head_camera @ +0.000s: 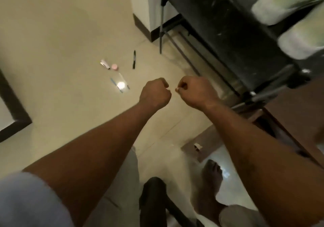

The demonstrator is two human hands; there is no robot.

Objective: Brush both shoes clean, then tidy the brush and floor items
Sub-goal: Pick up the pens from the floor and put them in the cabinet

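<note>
Both arms reach out over the floor [52, 33] — the left hand [155, 93] and the right hand [194, 93] are balled into fists, holding nothing. Two pale shoes [287, 4] sit on the black rack [219, 25] — blurry. A black pen [134, 59] and a pink jar [115, 67] lie on the floor.
</note>
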